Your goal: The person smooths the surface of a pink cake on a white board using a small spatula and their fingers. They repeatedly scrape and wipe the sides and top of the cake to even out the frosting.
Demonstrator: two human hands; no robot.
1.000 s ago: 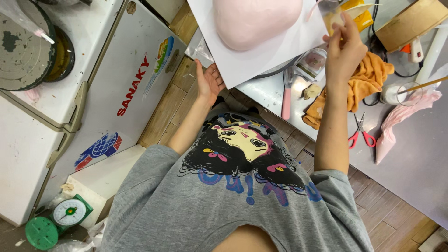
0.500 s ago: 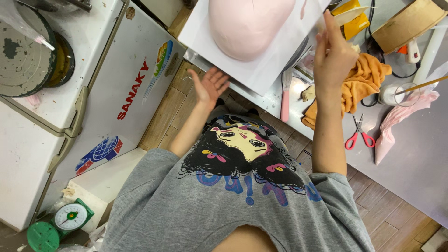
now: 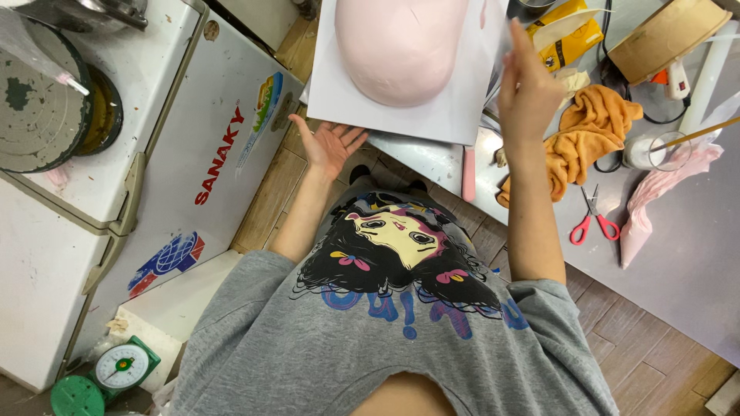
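Observation:
A smooth pink dome of cake (image 3: pixel 401 46) sits on a white square board (image 3: pixel 455 115) at the top centre, over the edge of a grey table (image 3: pixel 678 254). My left hand (image 3: pixel 330 146) is palm up with fingers spread, just below the board's lower left edge and holding nothing. My right hand (image 3: pixel 528 88) is raised with fingers straight, its side against the board's right edge. My grey printed shirt fills the bottom of the view.
A white chest freezer (image 3: pixel 193 154) stands at left with a round metal tray (image 3: pixel 38 108) on top, and a green kitchen scale (image 3: pixel 116 370) sits on the floor. On the table lie an orange cloth (image 3: pixel 593 131), red scissors (image 3: pixel 590 219), a pink piping bag (image 3: pixel 655 208) and a cardboard box (image 3: pixel 667 35).
The board with the pink dome has shifted left and turned. My left hand has come out from its edge and opened palm up. My right hand has straightened along the right edge.

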